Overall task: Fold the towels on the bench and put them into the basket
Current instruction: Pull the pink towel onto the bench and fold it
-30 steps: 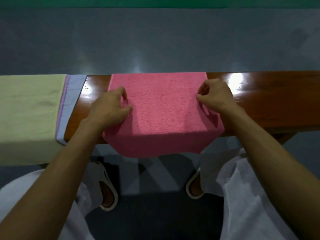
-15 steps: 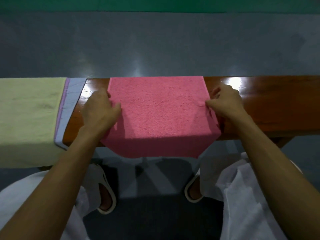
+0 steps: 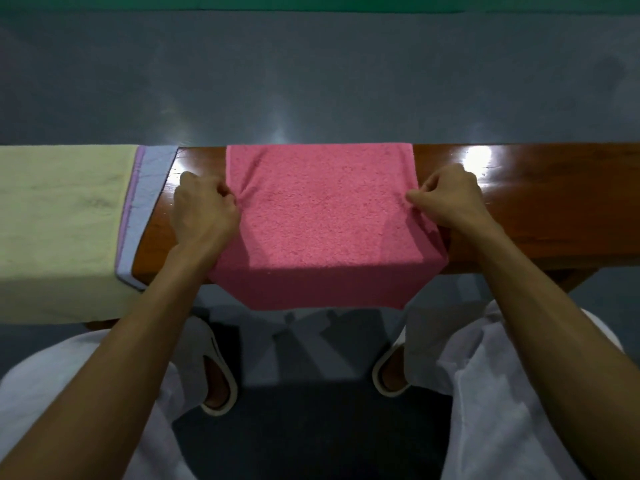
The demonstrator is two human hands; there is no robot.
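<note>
Yellow and lilac come first: the yellow towel [image 3: 59, 220] lies over the lilac towel [image 3: 145, 209] at the left end of the bench [image 3: 156, 251], both unfolded. Your left hand [image 3: 204, 213] pinches the left edge of the pink towel [image 3: 325, 220], which lies across the bench with its near part hanging off the front. Your right hand [image 3: 450, 199] pinches the right edge. Lift both sides level and together, bring the edges to meet squarely, then smooth the fold. No basket shows.
</note>
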